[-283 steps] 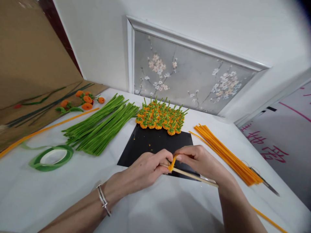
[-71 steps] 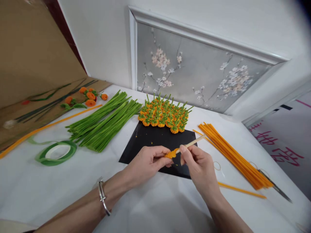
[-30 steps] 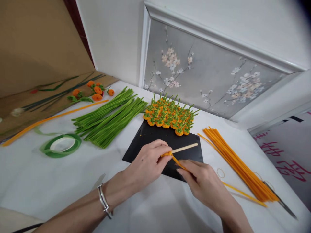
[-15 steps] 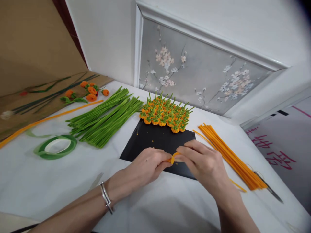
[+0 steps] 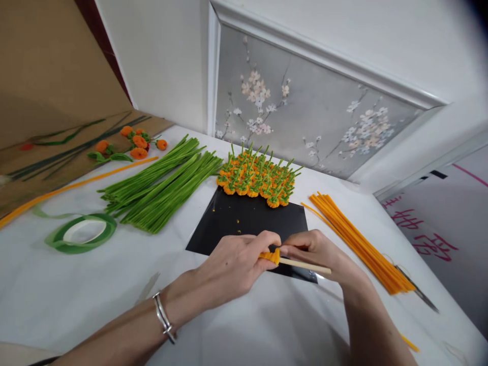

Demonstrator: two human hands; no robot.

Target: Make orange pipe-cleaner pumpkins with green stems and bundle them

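I have the white desk [image 5: 76, 284] spread across my view, with a framed blossom panel [image 5: 305, 96] on the wall behind it. A black sheet [image 5: 247, 223] lies mid-desk, and orange flowers [image 5: 257, 175] with green stalks crowd its far edge. To the left I see 2 heaps of green stems [image 5: 168, 195]; to the right, a bundle of orange stems [image 5: 358, 241] lies across a dark pointed tool [image 5: 421, 292].

Both hands meet over the near edge of the sheet. My left hand [image 5: 242, 262] clasps a wound orange strip [image 5: 271, 255] on a pale stick [image 5: 305, 265], whose bare end points right. My right hand [image 5: 316, 251] has its thumb and fingers drawn together just beside the winding; I can't tell whether they grasp anything. A green tape roll [image 5: 57, 241] lies at far left, and a silver bracelet [image 5: 163, 317] circles my left wrist.
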